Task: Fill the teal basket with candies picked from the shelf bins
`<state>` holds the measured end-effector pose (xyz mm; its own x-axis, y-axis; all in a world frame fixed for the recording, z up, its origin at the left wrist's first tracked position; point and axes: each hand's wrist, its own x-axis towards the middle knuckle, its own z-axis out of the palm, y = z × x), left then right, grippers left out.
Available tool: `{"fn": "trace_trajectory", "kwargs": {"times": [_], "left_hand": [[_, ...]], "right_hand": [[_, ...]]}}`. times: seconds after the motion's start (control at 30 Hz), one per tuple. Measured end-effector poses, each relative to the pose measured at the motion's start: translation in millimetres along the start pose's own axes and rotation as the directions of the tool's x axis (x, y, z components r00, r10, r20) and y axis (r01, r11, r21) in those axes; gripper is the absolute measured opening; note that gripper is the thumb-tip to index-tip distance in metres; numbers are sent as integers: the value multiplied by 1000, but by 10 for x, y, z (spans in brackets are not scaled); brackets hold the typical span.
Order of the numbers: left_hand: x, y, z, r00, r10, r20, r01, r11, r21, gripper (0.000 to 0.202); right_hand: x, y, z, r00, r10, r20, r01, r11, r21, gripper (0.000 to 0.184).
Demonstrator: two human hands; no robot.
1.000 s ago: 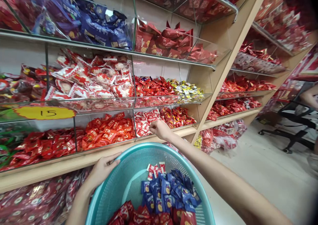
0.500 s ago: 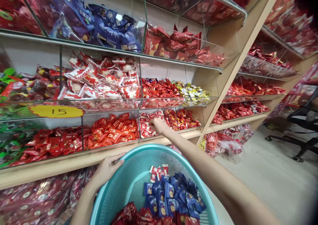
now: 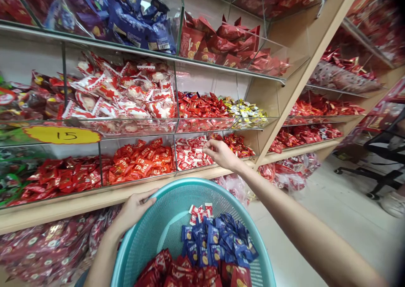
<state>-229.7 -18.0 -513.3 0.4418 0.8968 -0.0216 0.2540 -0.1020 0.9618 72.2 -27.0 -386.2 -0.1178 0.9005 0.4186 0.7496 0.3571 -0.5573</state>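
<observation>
My left hand (image 3: pixel 134 211) grips the rim of a teal mesh basket (image 3: pixel 148 236) at its near left edge. Inside the basket lie blue candy packets (image 3: pixel 218 240), red packets (image 3: pixel 177 272) and a few red-and-white ones (image 3: pixel 200 212). My right hand (image 3: pixel 221 154) reaches into the lowest shelf bin of red-and-white candies (image 3: pixel 190 154), fingers curled over the sweets. Whether it holds any is hidden.
Glass-fronted shelf bins hold orange-red candies (image 3: pixel 139 160), dark red candies (image 3: pixel 63 179), white-red packs (image 3: pixel 126 93) and blue bags (image 3: pixel 136 21). A yellow "15" tag (image 3: pixel 61 135) sticks on the glass. Bagged sweets (image 3: pixel 281 179) lie on the floor; an office chair base (image 3: pixel 376 177) stands right.
My right hand shifted a little to the right and up within the red-and-white candy bin. My left hand and the basket stayed put; the view drifted slightly.
</observation>
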Motion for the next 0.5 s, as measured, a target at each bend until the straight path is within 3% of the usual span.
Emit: {"fn": "trace_trajectory", "kwargs": {"times": [0.1,0.27,0.4,0.5], "left_hand": [[-4,10,8,1000,-7,-5,7,1000,-13,64],[-5,13,18,1000,5,-2,-5,1000,-7,59],[1,3,15,1000,15,14,-15,1000,6,57],[3,3,12,1000,17,10,-17,1000,15,57]], "right_hand": [[-357,64,154,989,78,124,-92,990,110,14],[-857,391,678,939,210,272,-212,977,-25,10],[-1023,544,916,895,347,282,-290,931,-223,12],[-1007,457,892,907,355,225,-254,889,-381,15]]}}
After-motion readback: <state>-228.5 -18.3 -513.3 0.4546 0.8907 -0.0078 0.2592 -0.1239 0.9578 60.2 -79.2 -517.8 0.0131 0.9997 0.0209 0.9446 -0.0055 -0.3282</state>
